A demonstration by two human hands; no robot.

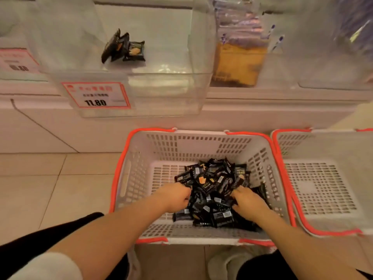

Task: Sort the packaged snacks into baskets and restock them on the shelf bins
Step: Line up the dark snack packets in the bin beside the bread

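Snacks (212,190) in black wrappers lie heaped in the basket (201,138) on the floor, just in front of the person, and both hands are down in the heap from its near side. The left hand (175,197) is curled at the pile's left edge, fingers bent inward among the packets; whether it has one gripped I cannot tell. The right hand (249,203) lies flatter on the right side, fingers spread partly over the wrappers, apparently raking them together, not closed on any one. Working from both flanks looks like a way to gather a double handful for one lift. The packets are short rectangles, and in the heap their long axes point every way, some face up, some showing labels. To the right, touching this basket, stands a second basket (323,188) with nothing visible in it. Farther up, on the shelf, a clear bin (161,93) with a price tag (95,95) holds only a few matching packets (125,47), leaning upright near its back, so it is likely the one to fill.
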